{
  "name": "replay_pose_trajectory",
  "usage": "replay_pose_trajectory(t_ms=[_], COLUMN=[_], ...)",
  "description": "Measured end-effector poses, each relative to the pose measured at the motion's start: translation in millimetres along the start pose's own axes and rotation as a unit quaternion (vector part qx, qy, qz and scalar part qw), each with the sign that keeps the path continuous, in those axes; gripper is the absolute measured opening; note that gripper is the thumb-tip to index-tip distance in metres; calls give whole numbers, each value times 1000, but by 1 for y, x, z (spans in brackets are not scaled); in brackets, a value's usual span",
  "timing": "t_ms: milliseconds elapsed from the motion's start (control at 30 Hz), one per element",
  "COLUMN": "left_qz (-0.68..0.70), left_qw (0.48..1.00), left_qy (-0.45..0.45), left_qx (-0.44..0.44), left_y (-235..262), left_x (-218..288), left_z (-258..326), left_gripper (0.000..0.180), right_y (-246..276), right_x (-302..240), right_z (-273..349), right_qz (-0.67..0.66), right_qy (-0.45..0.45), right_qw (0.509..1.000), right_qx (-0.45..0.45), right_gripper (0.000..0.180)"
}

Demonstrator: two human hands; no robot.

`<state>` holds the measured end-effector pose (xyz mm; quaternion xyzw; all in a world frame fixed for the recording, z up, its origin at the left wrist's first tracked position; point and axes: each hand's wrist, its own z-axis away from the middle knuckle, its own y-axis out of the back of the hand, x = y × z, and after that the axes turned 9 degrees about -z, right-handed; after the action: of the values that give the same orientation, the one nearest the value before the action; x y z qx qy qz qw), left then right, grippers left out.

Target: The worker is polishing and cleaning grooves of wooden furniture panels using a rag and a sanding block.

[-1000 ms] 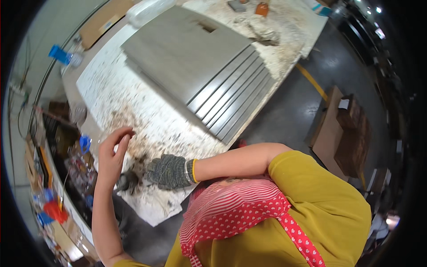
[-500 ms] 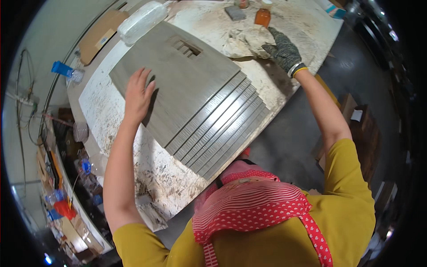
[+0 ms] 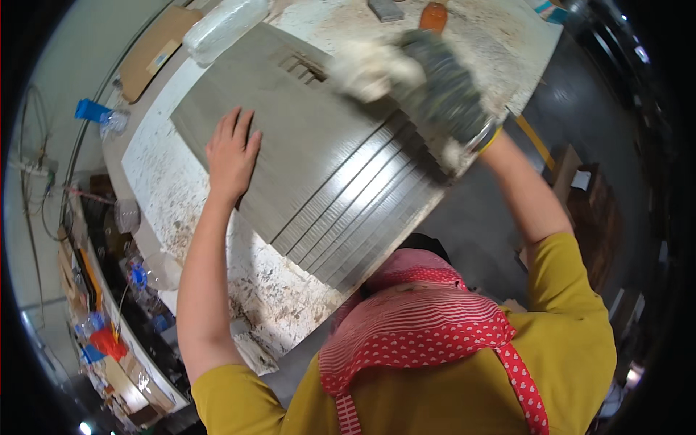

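A fanned stack of grey wood-look panels [image 3: 290, 145] lies on the table, its edges stepped toward me. Near its far edge, the top panel has a slotted cutout [image 3: 303, 69]. My left hand [image 3: 233, 156], bare and with fingers stretched out, rests flat on the left part of the top panel. Over the panel's far right corner, my right hand [image 3: 442, 87] wears a dark grey knit glove and is shut on a crumpled off-white rag [image 3: 373, 69]. Hand and rag are smeared by motion, and they hide part of that corner.
The white tabletop [image 3: 279, 304] is stained and flecked. Past the stack are a plastic-wrapped bundle [image 3: 225, 32], a cardboard piece [image 3: 154, 54], a grey block [image 3: 386, 9] and an orange bottle [image 3: 433, 16]. A cluttered shelf [image 3: 138, 341] runs along the left; boxes [image 3: 591, 196] stand at right.
My gloved right hand has picked the rag up off the table and swept it left onto the top panel's corner. My left hand stays on the panel, slightly shifted.
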<state>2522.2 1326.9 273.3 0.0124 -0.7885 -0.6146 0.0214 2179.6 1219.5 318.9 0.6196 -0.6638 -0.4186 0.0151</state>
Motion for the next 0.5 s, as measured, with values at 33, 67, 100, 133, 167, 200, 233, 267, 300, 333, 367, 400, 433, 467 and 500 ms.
replay_pose_trajectory(t_ms=[33,67,100,133,167,200,233,267,300,333,367,400,433,467,500], left_qz=[12,-8,-27,-11,-3,-14,-25,-32,-29,-25,-21,-40,-42,-30,-19], left_qw=[1000,1000,999,1000,999,999,999,999,999,999,999,998,998,999,999], left_qy=[-9,-18,-33,-28,-41,-37,-31,-32,-32,-34,-36,-37,-36,-36,-36], left_qx=[3,-4,-8,5,9,2,-4,-28,-30,-24,-16,-22,-18,-16,-14], left_y=[2,5,5,-7,-10,-10,-8,-7,-5,1,4,4,5,3,3], left_x=[2,1,-1,-6,-1,-3,-3,-5,-2,0,0,0,-1,0,1], left_z=[2,3,-2,-6,-11,-8,-6,-4,-1,0,-1,0,0,0,0], left_gripper=[45,45,45,46,46,46,46,46,46,46,47,47,47,47,47], right_y=[-17,-42,-59,-105,-140,-137,-135,-131,-124,-113,-98,-76,-53,-27,-2], right_x=[-16,-65,-114,-126,-117,-124,-118,-106,-90,-71,-46,-22,1,13,21], right_z=[23,14,8,23,40,33,35,41,48,53,56,57,57,51,47], right_qz=[-198,-60,-386,-234,-72,26,31,19,7,4,1,72,139,194,245], right_qy=[-54,104,-148,-31,80,95,91,47,2,-47,-95,-69,-41,-125,-207], right_qw=[958,987,897,954,971,953,954,977,992,995,994,994,989,967,929], right_qx=[-200,-109,-156,-186,-212,-286,-285,-208,-128,-91,-54,-45,-36,-112,-186], right_gripper=[40,41,41,44,48,46,46,44,42,40,38,38,38,37,36])
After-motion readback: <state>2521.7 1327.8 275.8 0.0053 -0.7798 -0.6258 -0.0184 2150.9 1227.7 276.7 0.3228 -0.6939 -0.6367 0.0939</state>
